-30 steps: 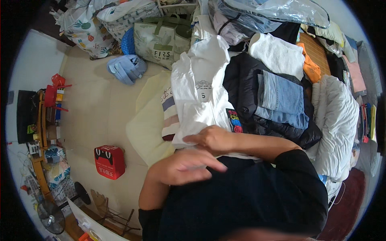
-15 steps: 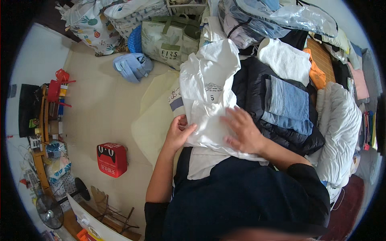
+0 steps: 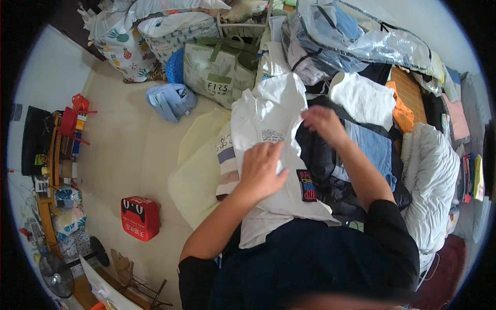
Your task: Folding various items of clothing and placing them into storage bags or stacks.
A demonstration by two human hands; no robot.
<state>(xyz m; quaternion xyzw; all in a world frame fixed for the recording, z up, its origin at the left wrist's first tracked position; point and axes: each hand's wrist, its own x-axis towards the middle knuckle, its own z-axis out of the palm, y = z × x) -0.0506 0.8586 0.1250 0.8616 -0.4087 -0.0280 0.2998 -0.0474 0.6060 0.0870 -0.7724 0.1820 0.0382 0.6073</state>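
Observation:
A white T-shirt [image 3: 279, 111] with a small dark line print lies lengthwise in front of me, its lower end reaching my lap. A dark patch with coloured lettering [image 3: 307, 186] shows near its right edge. My left hand [image 3: 262, 169] rests on the middle of the shirt, palm down, with its fingers stretched out. At the shirt's upper right edge, my right hand [image 3: 324, 124] has its fingers bent and closed on the cloth; the fingertips are partly hidden. Under the shirt's left side, a striped, patterned cloth [image 3: 227, 157] peeks out.
Folded jeans [image 3: 369, 150] lie on a black puffer jacket [image 3: 316, 150] at right, beside a white towel [image 3: 361, 98] and a white quilt [image 3: 431, 181]. Bags, including a green tote [image 3: 219, 70], stand beyond. On the floor sit a blue bundle [image 3: 170, 101] and a red box-shaped stool [image 3: 140, 218].
My left hand has moved up onto the middle of the shirt. My right hand has gone up to its far right edge. The lower part now lies flatter, showing the dark patch.

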